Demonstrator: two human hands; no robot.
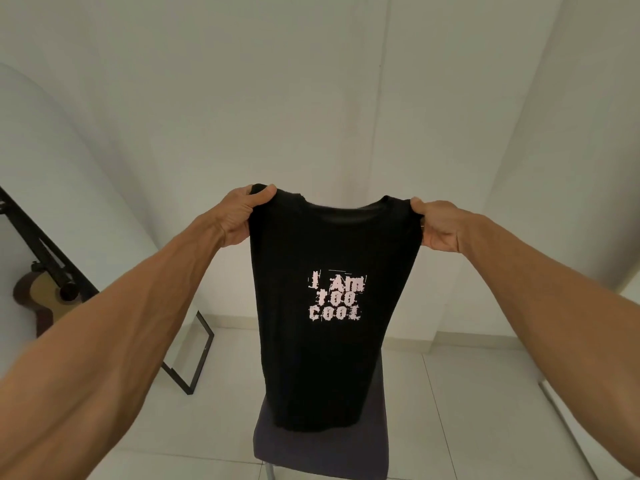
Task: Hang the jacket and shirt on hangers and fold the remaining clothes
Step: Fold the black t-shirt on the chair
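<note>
Grip: left hand (239, 216) pinches one shoulder of black T-shirt (332, 358); right hand (440, 226) pinches other. Garment hangs spread, hem at far edge of chair seat (311, 452). Judgement: fold not started; jacket, hangers out of view.

Black T-shirt (332, 358) with pale pink lettering; dark grey chair (311, 452).

We hold a black T-shirt (332, 358) up in front of us by its two shoulders. Our left grip (242, 216) pinches the left shoulder, and our right grip (438, 226) pinches the right one. The shirt hangs straight down. Pale letters on it say "I Am too cool". Under it is a chair (294, 452) with a dark seat, on the white floor (485, 393). A guitar (38, 292) is by the wall on the left, near a black frame (199, 362).
</note>
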